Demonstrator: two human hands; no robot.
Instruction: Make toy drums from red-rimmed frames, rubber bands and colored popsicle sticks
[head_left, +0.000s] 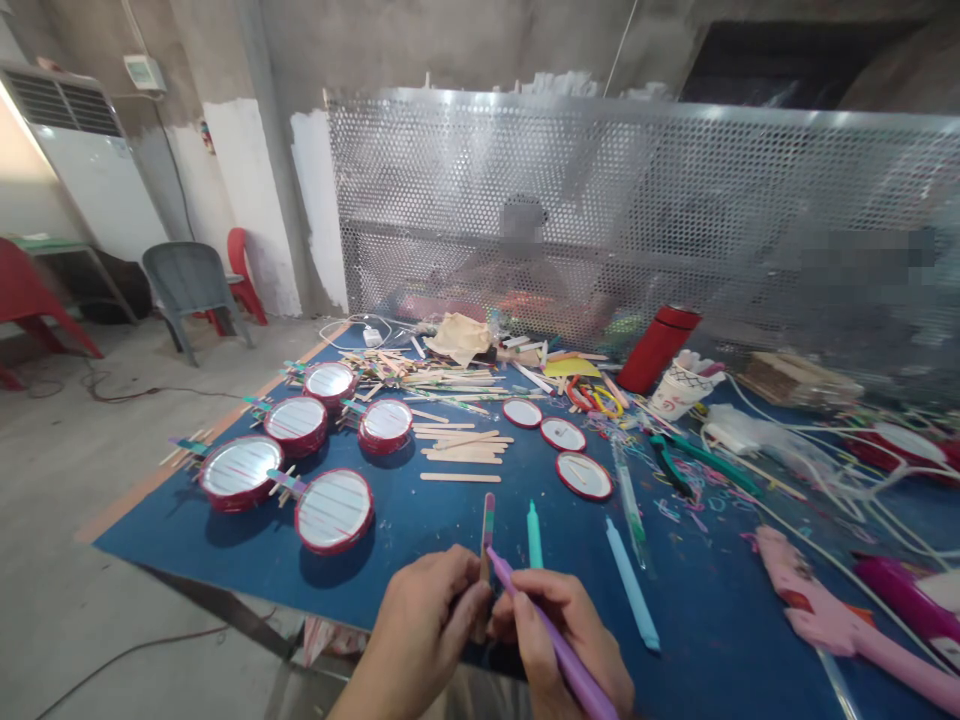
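Note:
Pinched upright in my left hand [435, 620] is a popsicle stick [489, 518], its upper part coloured in purple and green bands. My right hand [566, 635] grips a purple marker [559, 645], whose tip touches the stick just below its coloured part. Beyond my hands lie a teal marker [534, 535] and a light blue marker [632, 585]. Several plain popsicle sticks [460, 478] are spread out ahead. On the left stand several small red-rimmed drum shapes, the nearest drum [334, 510] having a striped face and a coloured stick neck.
Red-rimmed discs [583, 475] lie at mid-table. Toward the right are pliers [670, 468], a pink glue gun [814, 595], white cables and string scraps. A red bottle [658, 350] and a paper cup [679, 390] stand behind, before a perforated metal panel [480, 190].

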